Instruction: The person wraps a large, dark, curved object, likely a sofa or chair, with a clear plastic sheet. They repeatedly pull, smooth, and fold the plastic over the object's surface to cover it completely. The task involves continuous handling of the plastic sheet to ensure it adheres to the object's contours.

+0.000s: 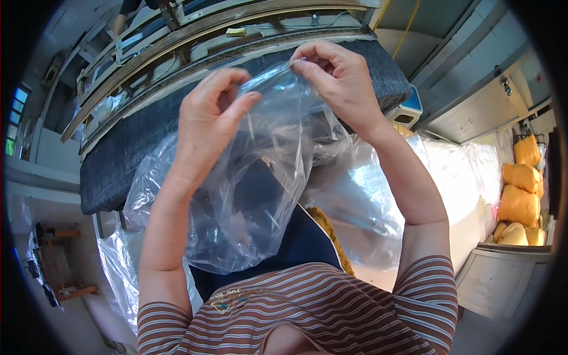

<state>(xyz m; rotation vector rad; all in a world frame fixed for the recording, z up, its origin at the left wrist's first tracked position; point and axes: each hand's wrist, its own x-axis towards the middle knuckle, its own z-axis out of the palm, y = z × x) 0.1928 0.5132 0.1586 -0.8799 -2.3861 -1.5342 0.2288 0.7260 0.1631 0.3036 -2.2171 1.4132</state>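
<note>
A large clear plastic bag is stretched between my hands and hangs down in loose folds over my lap. My right hand pinches its upper edge between thumb and bent fingers. Curled around the other end of that edge is my left hand; its thumb and forefinger stand a little apart, and the exact grip is partly hidden. Both hands are raised above a dark, cloth-covered bench edge. More clear plastic sheeting is bunched beside my right forearm.
Behind the bench runs a long wooden frame with a small yellow item on it. Stacked yellow-orange bundles sit on a shelf at the right. A blue-and-white container stands by the bench's right end. Plastic also hangs at lower left.
</note>
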